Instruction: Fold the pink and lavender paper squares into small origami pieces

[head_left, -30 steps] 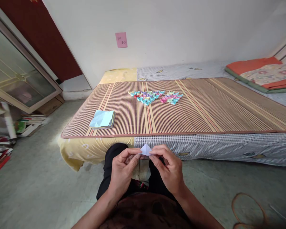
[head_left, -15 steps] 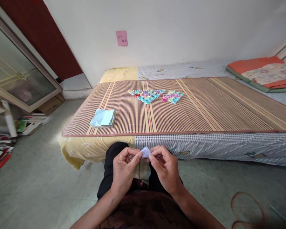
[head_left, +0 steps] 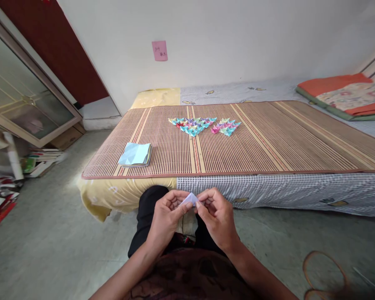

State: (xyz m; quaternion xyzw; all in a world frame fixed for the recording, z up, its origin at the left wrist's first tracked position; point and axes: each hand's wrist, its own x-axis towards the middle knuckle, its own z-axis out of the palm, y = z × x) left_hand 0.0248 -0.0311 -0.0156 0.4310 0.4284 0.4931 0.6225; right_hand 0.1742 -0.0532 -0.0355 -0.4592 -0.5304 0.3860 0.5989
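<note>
A small folded piece of pale lilac paper (head_left: 191,197) is held in front of my knees, its pointed corner facing up and away. My left hand (head_left: 167,214) pinches its left side between thumb and fingers. On the other side, my right hand (head_left: 217,214) grips the right part with thumb and fingertips. The paper's lower edges are partly hidden by my thumbs. Past my hands, a larger cluster of colourful folded paper pieces (head_left: 192,126) lies on the striped mat (head_left: 253,146), with a smaller cluster (head_left: 226,127) just right of it.
On the mat's left part sits a stack of light blue paper squares (head_left: 135,154). The mat covers a bed with a checked sheet (head_left: 284,191). A folded orange quilt (head_left: 346,96) lies at the far right. A pink note (head_left: 160,50) is on the wall.
My left thumb has shifted along the lilac paper, and more of its left slope now shows. Both hands stay in nearly the same place. Nothing on the mat has moved.
</note>
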